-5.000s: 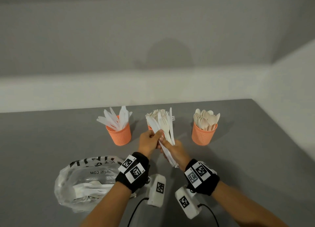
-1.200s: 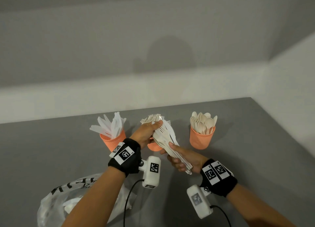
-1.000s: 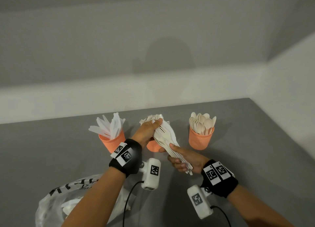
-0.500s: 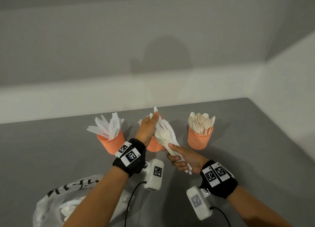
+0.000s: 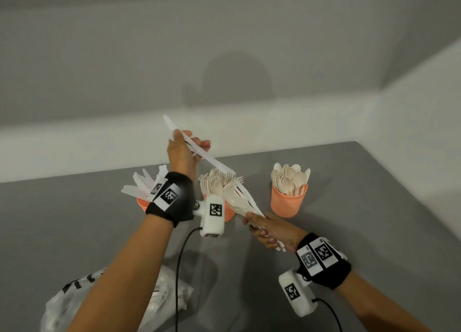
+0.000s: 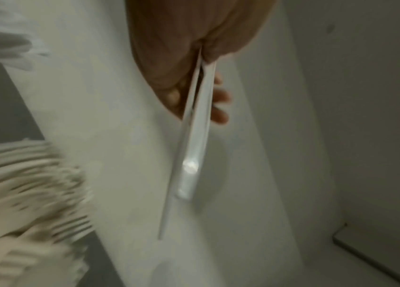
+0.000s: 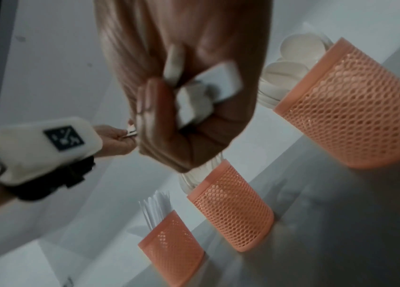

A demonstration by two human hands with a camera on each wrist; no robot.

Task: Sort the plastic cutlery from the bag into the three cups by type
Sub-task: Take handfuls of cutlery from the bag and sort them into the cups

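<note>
My left hand is raised above the cups and pinches a white plastic knife, its blade slanting down to the right. In the left wrist view the knife looks like two thin pieces held together. Lower right, my right hand grips a mixed bundle of cutlery by the handles, fanned towards the middle cup. Three orange mesh cups stand in a row: the knife cup behind my left wrist, the fork cup partly hidden, and the spoon cup.
A clear plastic bag with white cutlery inside lies at the near left, under my left forearm. The grey table ends at a pale wall behind the cups and on the right. Cables hang from both wrist cameras.
My left hand has drawn the knife out of the bundle and lifted it up above the cups. My right hand keeps holding the bundle in about the same place.
</note>
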